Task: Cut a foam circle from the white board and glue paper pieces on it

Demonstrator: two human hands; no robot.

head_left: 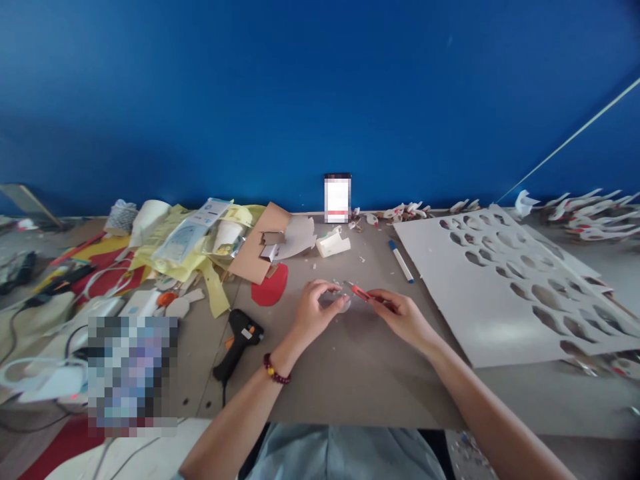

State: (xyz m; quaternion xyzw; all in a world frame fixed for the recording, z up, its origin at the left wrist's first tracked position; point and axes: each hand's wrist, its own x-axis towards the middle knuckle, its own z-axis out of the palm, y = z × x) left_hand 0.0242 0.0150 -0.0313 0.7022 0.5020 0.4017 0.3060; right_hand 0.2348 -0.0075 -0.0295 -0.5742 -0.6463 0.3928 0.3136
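My right hand (403,317) is closed round a red craft knife (359,292), its blade end pointing left. Opposite it, my left hand (317,310), with a dark red bead bracelet at the wrist, pinches a small pale round piece (346,303). The knife tip is close to that piece; whether they touch I cannot tell. Small white scraps lie around the fingers. To the left of my left forearm lies a black glue gun (240,343). A red cut-out (270,285) rests on the table beyond it.
At right lies a large white board (460,287) full of cut holes. A blue-and-white marker (401,261) lies beside it. A phone (337,199) leans on the blue wall. Brown cardboard (260,247), yellow sheets (167,243) and cables clutter the left.
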